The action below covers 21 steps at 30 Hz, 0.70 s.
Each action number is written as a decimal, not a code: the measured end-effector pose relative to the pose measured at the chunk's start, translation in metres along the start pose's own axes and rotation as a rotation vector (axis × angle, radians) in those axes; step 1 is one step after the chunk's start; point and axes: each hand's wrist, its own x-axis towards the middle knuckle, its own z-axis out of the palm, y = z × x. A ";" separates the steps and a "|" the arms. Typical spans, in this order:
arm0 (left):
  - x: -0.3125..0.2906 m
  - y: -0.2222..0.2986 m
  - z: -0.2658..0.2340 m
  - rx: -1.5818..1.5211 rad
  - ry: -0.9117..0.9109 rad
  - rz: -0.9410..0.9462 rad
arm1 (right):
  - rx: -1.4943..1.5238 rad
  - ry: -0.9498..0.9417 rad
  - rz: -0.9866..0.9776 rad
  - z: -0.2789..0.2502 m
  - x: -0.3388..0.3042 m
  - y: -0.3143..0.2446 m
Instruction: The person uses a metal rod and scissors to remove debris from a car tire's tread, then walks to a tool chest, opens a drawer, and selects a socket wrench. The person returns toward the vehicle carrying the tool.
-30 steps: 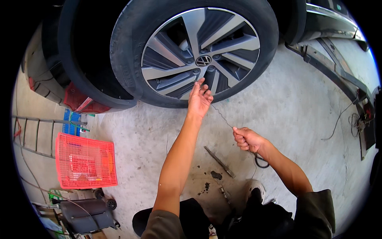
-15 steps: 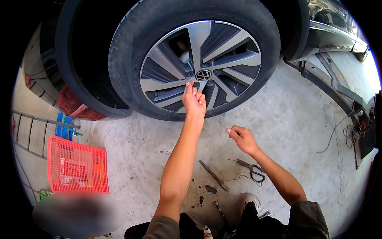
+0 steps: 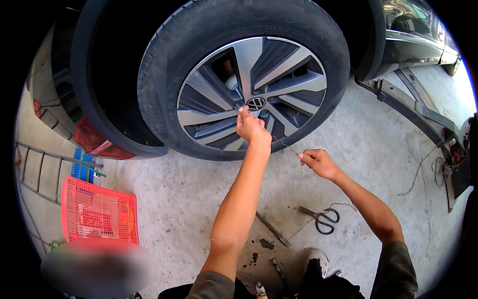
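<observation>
The car wheel (image 3: 249, 52) stands in front of me, a dark tyre around a grey and black spoked rim. My left hand (image 3: 253, 127) reaches up to the rim, thumb and fingers pinched just beside the round centre cap (image 3: 256, 103). What lies in that pinch is too small to make out. Lower and to the right, my right hand (image 3: 319, 163) pinches a thin dark wire (image 3: 289, 146). From its fingertips the wire runs up toward the tyre's lower edge and my left wrist, where it is lost to sight.
Scissors (image 3: 322, 219) with black handles lie on the concrete floor (image 3: 174, 209), beside a metal rod (image 3: 273, 229) and more thin wire. A wrench-like tool (image 3: 280, 271) lies near my feet. A red plastic basket (image 3: 99, 209) is at left; a metal lift arm (image 3: 413, 109) at right.
My right hand has moved right and slightly up, with the wire in its fingers. The left hand has shifted a little closer to the centre cap. Scissors and nearby wire have shifted; the view tilted slightly.
</observation>
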 end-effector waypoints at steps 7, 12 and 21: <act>-0.002 0.005 0.008 0.150 0.105 -0.002 | 0.011 -0.001 0.045 0.008 -0.011 -0.011; 0.005 0.027 -0.011 0.391 0.047 -0.002 | -0.037 0.138 -0.032 0.074 -0.040 -0.024; -0.001 0.025 -0.036 0.829 -0.030 -0.275 | 0.086 0.189 0.114 0.151 -0.093 -0.055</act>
